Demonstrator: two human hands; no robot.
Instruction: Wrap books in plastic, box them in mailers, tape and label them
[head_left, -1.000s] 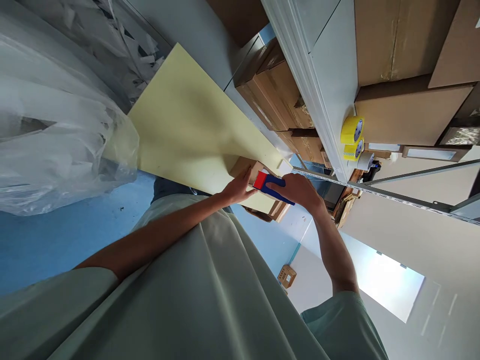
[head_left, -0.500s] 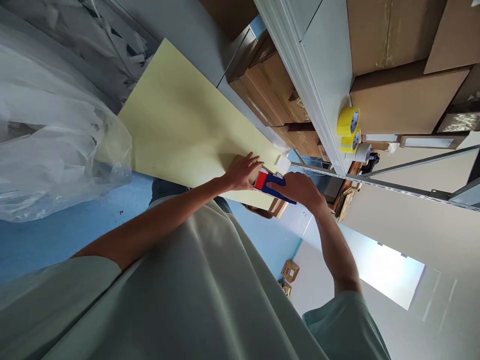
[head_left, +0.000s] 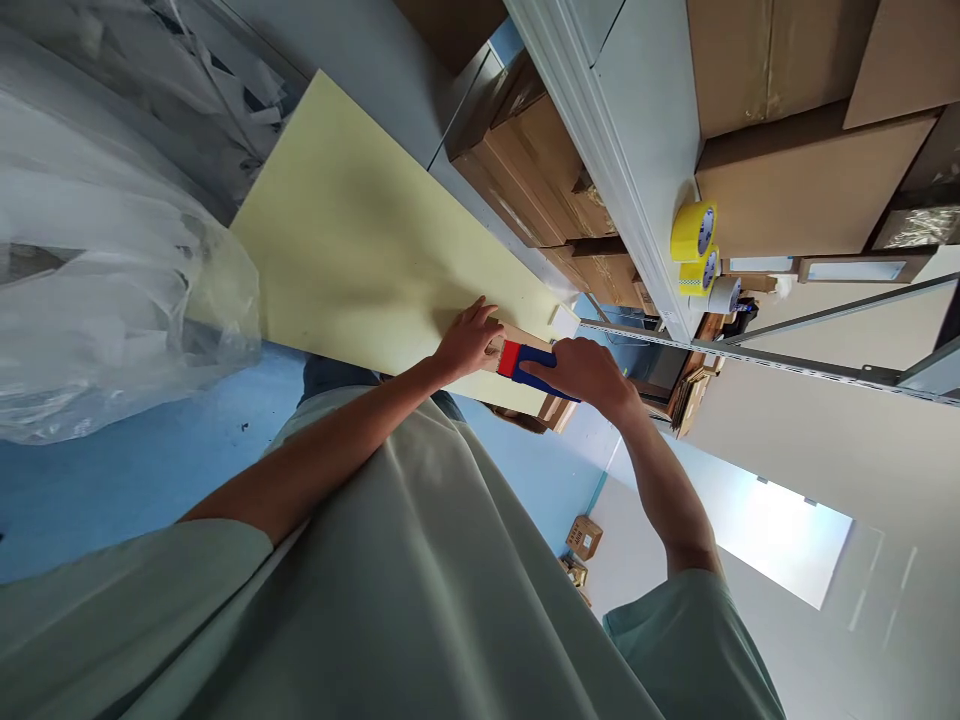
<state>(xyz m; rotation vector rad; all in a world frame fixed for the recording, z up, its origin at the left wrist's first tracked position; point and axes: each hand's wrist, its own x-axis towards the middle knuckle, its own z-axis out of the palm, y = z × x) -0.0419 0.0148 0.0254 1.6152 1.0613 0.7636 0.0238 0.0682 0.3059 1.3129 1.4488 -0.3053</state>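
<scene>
From far off, I have my right hand's [head_left: 589, 370] grip tight around the red and blue tool [head_left: 536, 367], near the right end of the yellow tabletop [head_left: 360, 230], its red tip by the small brown box [head_left: 525, 338]. My left hand [head_left: 469, 340] is at the box's left side, but I can't tell how firmly it grips. I'd hold the box still and move the tool slow and straight, fingers clear of the tip.
</scene>
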